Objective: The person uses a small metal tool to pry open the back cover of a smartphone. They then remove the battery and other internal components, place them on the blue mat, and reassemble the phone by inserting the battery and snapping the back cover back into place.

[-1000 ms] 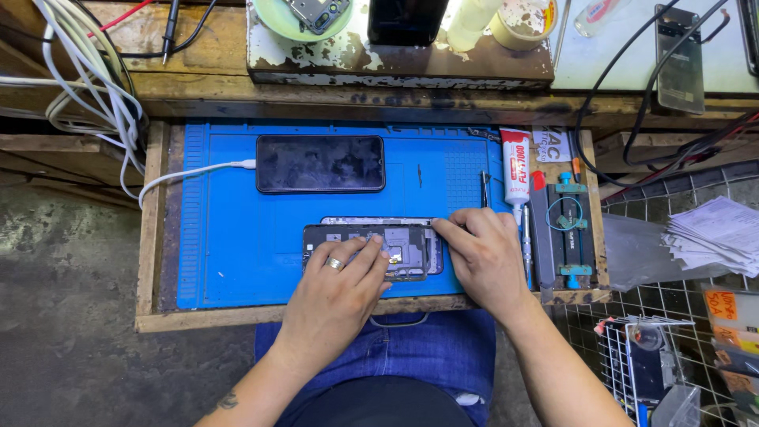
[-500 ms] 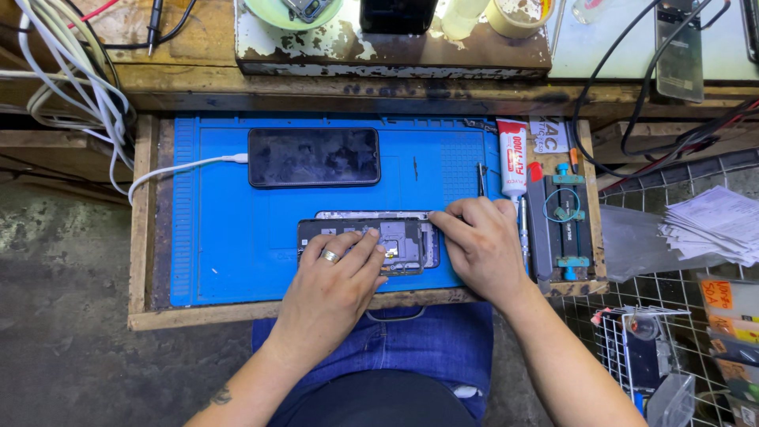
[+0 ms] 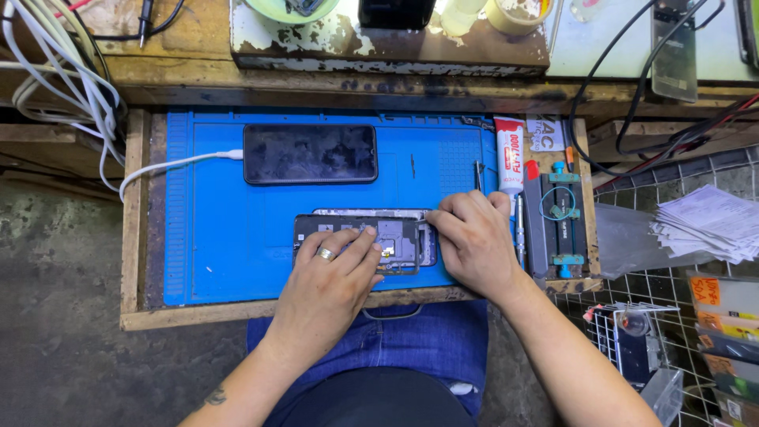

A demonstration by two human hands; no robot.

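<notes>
While left hand (image 3: 328,278) presses flat on opened phone (image 3: 364,239) | right hand (image 3: 472,241) pinches its right end | blue mat (image 3: 213,229) (second phone (image 3: 310,153) charging above)

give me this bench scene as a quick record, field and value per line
surface: blue rubber work mat on a wooden tray
left hand: left hand, ring on one finger, fingers pressing on the opened black phone with exposed insides
right hand: right hand at the opened phone's right end
behind: intact black phone, dark screen up, white cable plugged into its left end
right of mat: white glue tube with red cap; black clamp jig with teal knobs
</notes>
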